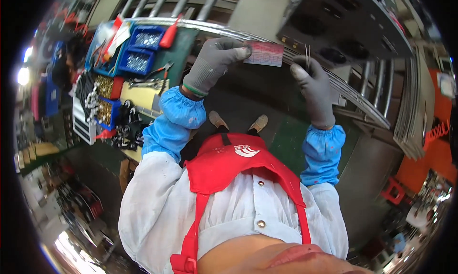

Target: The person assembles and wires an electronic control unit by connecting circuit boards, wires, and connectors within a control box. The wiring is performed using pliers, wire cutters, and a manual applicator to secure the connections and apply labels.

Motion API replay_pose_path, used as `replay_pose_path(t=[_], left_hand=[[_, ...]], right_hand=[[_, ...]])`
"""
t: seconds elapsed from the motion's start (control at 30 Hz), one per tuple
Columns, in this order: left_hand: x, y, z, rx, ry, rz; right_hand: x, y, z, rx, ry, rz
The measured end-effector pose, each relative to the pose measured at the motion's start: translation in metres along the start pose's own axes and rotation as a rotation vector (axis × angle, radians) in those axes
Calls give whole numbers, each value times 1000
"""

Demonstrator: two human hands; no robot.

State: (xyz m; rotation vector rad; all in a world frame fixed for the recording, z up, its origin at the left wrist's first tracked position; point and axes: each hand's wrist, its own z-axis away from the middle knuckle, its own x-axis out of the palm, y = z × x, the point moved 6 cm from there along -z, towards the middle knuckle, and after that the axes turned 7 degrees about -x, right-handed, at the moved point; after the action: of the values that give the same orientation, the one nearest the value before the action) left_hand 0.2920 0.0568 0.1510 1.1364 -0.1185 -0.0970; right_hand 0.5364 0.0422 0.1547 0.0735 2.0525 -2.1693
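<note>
My left hand (213,61), in a grey knit glove, pinches the left end of a small pink and white printed card (265,53) between thumb and fingers. The card is held out flat above the metal roller rail. To its right, my right hand (312,85), also gloved in grey, has its fingers closed on slim metal tweezers (308,53), whose thin tips point away from me. Card and tweezers are apart. Beyond my right hand lies a large dark panel (355,30) with round dark parts on it.
On the left bench, blue bins (137,61) hold small metal parts, beside a red squeeze bottle (170,34), pliers (164,68) and wrenches (145,84). A roller conveyor (179,3) runs across the far side. Stacked flat sheets (414,97) stand at the right.
</note>
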Motion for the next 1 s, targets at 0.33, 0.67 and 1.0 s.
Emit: replay_pose_path(t=[0.33,0.67,1.0], left_hand=[[156,30,-43,91,-217,-44],[256,74,-100,506,-97,-160],[289,65,-147,812,233,-258]], right_hand=[[-127,-17,10,-36,128,-59],[-224,-7,-26,-332,402,45],[-263,24,-70,-629,636,266]])
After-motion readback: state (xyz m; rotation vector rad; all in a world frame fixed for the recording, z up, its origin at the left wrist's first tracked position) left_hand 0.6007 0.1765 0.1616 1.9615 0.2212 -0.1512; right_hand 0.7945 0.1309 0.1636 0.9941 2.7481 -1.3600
